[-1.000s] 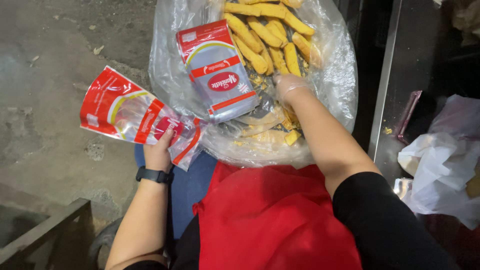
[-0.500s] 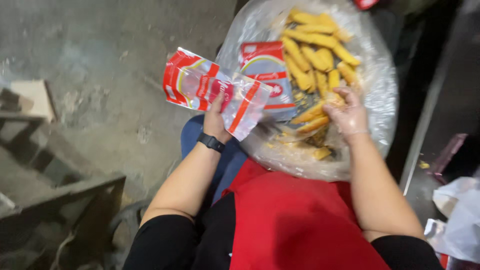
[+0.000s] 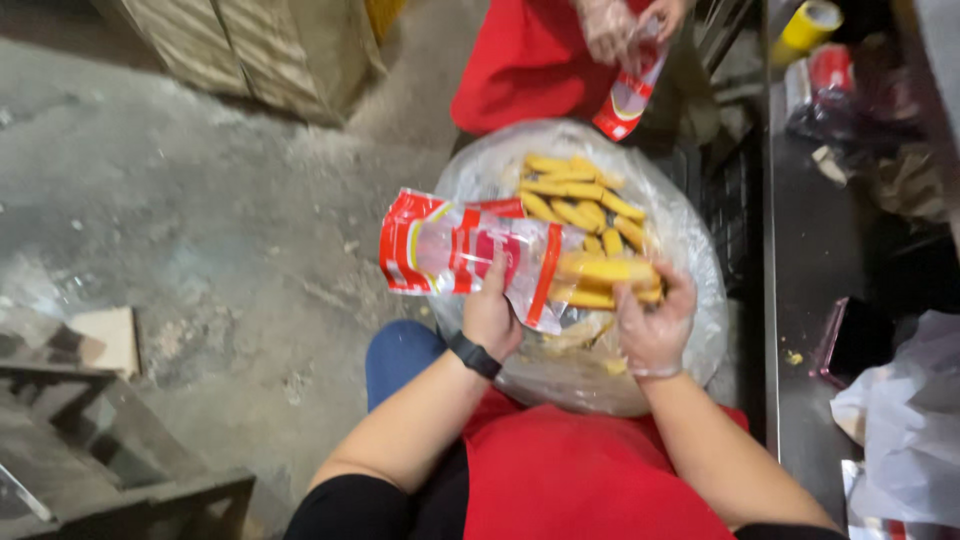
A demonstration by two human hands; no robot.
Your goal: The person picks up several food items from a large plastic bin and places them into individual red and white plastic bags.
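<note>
While the left hand [image 3: 490, 315] grips a red-and-clear plastic packet [image 3: 465, 250] near its open end, the gloved right hand [image 3: 655, 325] closes on a bundle of yellow snack sticks [image 3: 605, 275] at the packet mouth, above the plastic-lined basin [image 3: 690, 240]. Film of this kind is judged light, limp and slippery; the sticks are judged brittle, so support them along their length. A bare concrete floor [image 3: 200, 220] lies left; a dark metal table [image 3: 830, 260] stands right.
</note>
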